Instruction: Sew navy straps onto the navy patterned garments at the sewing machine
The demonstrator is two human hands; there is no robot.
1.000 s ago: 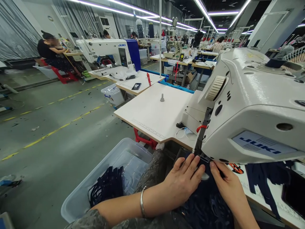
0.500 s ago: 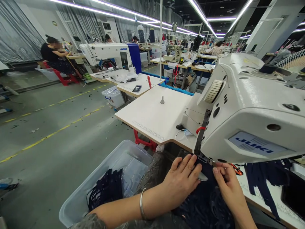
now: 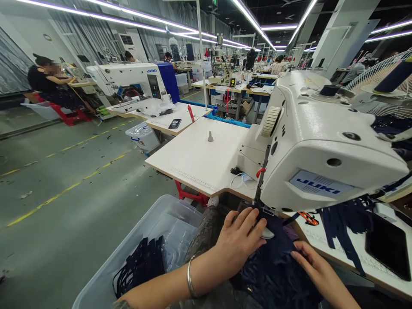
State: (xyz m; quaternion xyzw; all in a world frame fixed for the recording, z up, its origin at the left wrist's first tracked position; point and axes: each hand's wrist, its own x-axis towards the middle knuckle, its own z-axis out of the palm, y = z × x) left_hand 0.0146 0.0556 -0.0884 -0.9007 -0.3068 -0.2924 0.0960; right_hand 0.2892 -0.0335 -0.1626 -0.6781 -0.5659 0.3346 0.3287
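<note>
Navy fabric (image 3: 277, 253) lies in dark folds in front of the sewing machine (image 3: 318, 146), its upper end under the machine head. My left hand (image 3: 240, 236) rests on its left side, fingers stretched out and close to the needle area. A rounded pale metal piece (image 3: 268, 233) shows beside those fingertips. Lower and to the right, my right hand (image 3: 317, 268) pinches the fabric's right edge between thumb and fingers. Just where the fabric meets the needle is hidden by the machine head and my left hand.
A clear plastic bin (image 3: 128, 257) at lower left holds navy strips (image 3: 141, 262). Right of the machine are more strips (image 3: 347, 227), orange-handled snips (image 3: 309, 218) and a black phone (image 3: 388, 249). A grey peg (image 3: 210, 136) stands on the white tabletop (image 3: 183, 150). Co-workers sit farther back.
My right hand has moved down and back from beside the needle area to the fabric's lower right edge. My left hand stays on the fabric. The view has turned slightly right.
</note>
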